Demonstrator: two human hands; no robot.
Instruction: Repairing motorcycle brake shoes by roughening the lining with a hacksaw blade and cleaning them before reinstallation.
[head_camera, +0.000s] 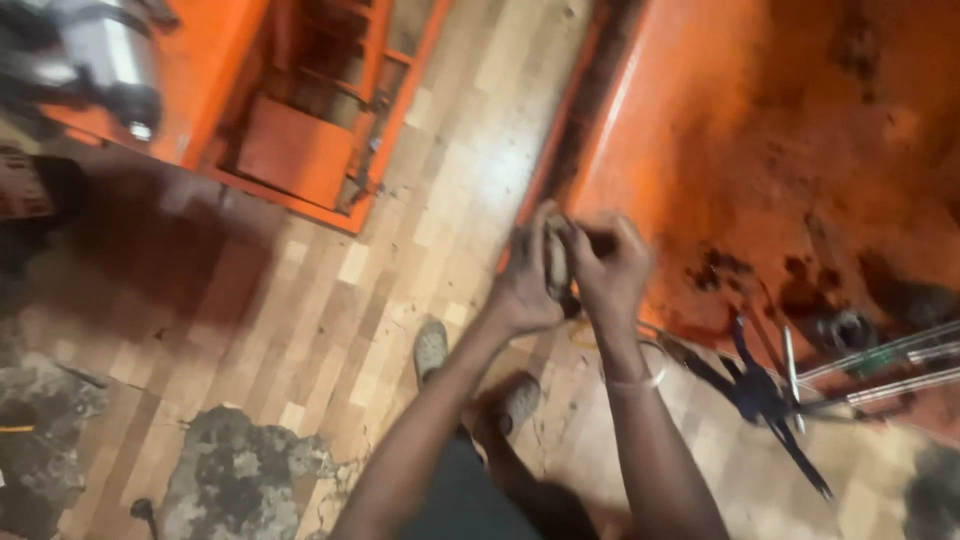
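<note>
Gripping a small dull disc (556, 262) between them, the left hand (525, 285) and right hand (610, 270) curl closed around it at the edge of an orange machine bed (760, 130). A thin bangle (640, 378) circles the right wrist. Metal rods (880, 360) lie nearby, above the wood-block floor (330, 290).

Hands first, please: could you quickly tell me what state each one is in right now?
Left hand: closed on a small greyish object, too blurred to identify.
Right hand: closed on the same object.
</note>
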